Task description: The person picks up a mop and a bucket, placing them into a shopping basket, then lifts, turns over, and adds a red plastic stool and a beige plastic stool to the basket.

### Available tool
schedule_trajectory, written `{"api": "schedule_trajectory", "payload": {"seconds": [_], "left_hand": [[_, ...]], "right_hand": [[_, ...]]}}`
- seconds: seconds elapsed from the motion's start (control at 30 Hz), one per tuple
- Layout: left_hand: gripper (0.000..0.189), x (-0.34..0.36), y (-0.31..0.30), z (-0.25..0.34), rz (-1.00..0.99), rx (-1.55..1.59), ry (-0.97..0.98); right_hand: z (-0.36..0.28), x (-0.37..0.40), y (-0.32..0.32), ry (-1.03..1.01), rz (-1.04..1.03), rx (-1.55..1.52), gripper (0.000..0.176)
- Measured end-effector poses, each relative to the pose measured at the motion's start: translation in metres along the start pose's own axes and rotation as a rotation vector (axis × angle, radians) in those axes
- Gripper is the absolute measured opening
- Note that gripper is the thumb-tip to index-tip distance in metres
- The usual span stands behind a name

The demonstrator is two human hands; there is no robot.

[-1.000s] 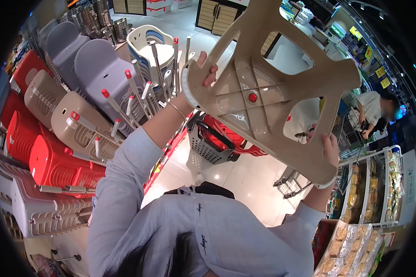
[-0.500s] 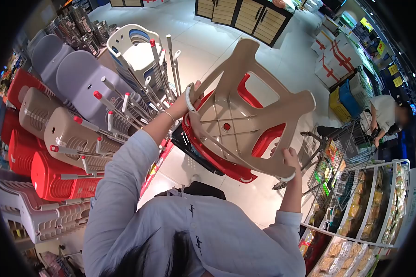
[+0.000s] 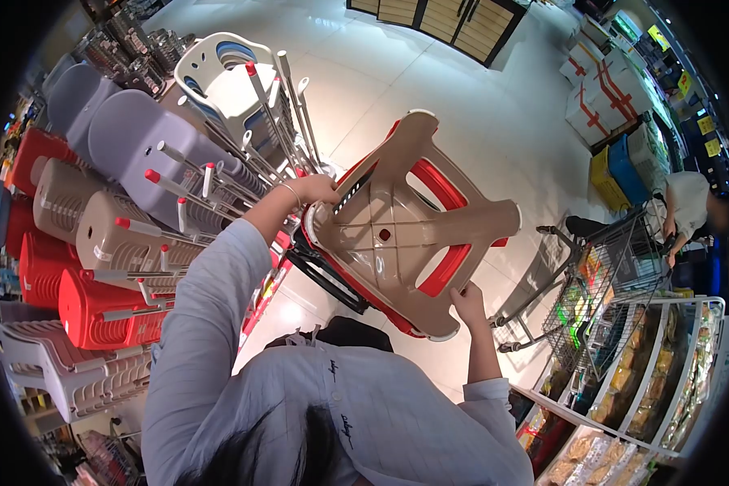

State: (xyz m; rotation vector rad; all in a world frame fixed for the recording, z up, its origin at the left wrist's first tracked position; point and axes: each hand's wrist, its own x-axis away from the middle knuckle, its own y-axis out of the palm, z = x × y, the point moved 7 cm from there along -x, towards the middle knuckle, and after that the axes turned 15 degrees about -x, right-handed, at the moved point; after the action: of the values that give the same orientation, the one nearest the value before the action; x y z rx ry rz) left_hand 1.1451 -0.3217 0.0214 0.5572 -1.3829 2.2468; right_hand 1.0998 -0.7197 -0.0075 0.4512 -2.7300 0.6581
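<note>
An upturned beige plastic stool (image 3: 393, 211), its ribbed underside toward me, sits on a red stool (image 3: 444, 271) whose edges show through the leg openings. Under these, part of a black plastic piece (image 3: 320, 279) shows at the lower left. My left hand (image 3: 320, 189) is closed on the stool's left side, near one leg, with some fingers hidden. At the lower right, my right hand (image 3: 468, 306) is closed on the edge by another leg. The beige legs splay up toward me.
Stacked red stools (image 3: 97, 312), beige stools (image 3: 105, 227) and purple chairs (image 3: 134, 146) stand at left, with metal poles (image 3: 279, 105) jutting out beside a white chair (image 3: 227, 73). At right are a shopping cart (image 3: 595, 283), a person (image 3: 688, 206) and a snack rack (image 3: 624, 381).
The beige stool has dropped closer onto the red one and shifted left and down, its legs turning slightly. Both hands moved with it, the right hand to the left.
</note>
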Motion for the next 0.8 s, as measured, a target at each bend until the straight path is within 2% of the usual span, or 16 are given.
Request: {"api": "schedule_trajectory", "payload": {"seconds": [0.03, 0.13, 0.27, 0.37, 0.43, 0.57, 0.63, 0.77, 0.8], "left_hand": [[0.038, 0.001, -0.005, 0.007, 0.007, -0.093, 0.026], [0.035, 0.004, -0.013, 0.017, -0.058, -0.249, -0.014], [0.032, -0.005, -0.009, 0.013, -0.01, -0.262, 0.002], [0.032, 0.005, -0.008, 0.015, -0.074, -0.236, -0.026], [0.034, 0.012, -0.012, 0.015, -0.01, -0.047, -0.041], [0.036, 0.013, -0.007, 0.006, 0.077, -0.015, -0.034], [0.037, 0.009, -0.003, 0.006, 0.115, 0.05, 0.057], [0.037, 0.007, -0.001, 0.008, 0.067, 0.035, 0.086], [0.036, 0.007, -0.002, 0.009, 0.062, 0.017, 0.099]], "right_hand": [[-0.003, 0.0, 0.001, -0.054, -0.001, -0.015, 0.028], [-0.001, -0.001, 0.004, -0.007, -0.031, -0.026, 0.026], [0.023, -0.009, 0.009, 0.098, -0.064, -0.117, 0.028], [0.021, -0.009, 0.011, 0.116, -0.119, -0.098, 0.03], [0.017, -0.007, 0.011, 0.14, -0.13, -0.141, 0.031], [0.038, -0.011, 0.017, 0.187, -0.146, -0.263, 0.031], [0.041, -0.009, 0.021, 0.227, -0.122, -0.418, 0.029], [0.038, 0.002, 0.022, 0.185, -0.069, -0.396, 0.028], [0.04, 0.004, 0.019, 0.155, -0.043, -0.261, 0.028]]}}
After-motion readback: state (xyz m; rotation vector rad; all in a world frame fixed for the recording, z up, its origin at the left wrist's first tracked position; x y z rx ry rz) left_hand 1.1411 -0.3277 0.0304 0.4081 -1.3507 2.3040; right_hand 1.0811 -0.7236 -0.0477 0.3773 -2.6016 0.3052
